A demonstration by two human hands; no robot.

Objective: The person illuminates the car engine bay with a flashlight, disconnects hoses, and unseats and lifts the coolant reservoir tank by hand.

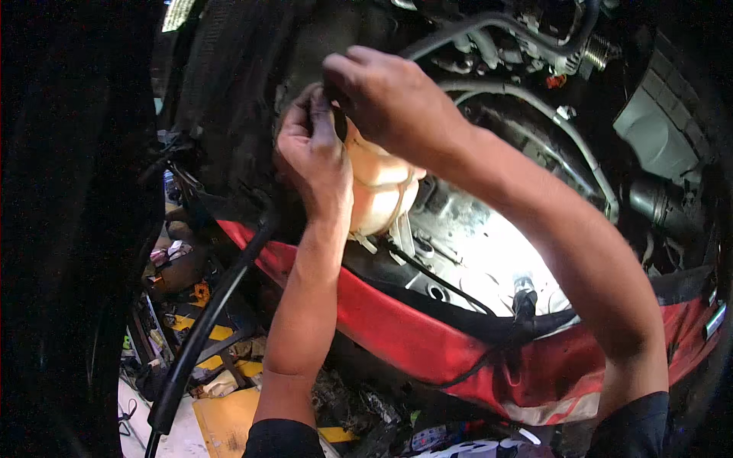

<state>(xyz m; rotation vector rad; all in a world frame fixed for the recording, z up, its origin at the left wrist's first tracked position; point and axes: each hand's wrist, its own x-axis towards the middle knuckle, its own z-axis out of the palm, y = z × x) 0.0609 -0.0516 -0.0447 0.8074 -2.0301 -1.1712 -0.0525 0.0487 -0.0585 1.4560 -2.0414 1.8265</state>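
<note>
Both my arms reach up into a vehicle's engine bay, over a cream plastic tank (379, 197) with moulded ridges. My left hand (314, 156) is closed with thumb and fingers pinched together, just left of the tank's upper part. Close beside it, my right hand (385, 98) is curled with the knuckles up, its fingertips bent down toward the left hand. Whatever lies between the fingers is hidden by the hands and dark shadow. The tank's top is largely covered by my hands and right wrist.
A red cover (405, 324) drapes the bay's near edge. At left, a black strut (206, 328) slants upward. Pale pipes (569, 126) curve along the right, near a dark hose (660, 210). Bright light hits the inner metal panel (500, 248). Clutter lies below, around a yellow-orange board (225, 424).
</note>
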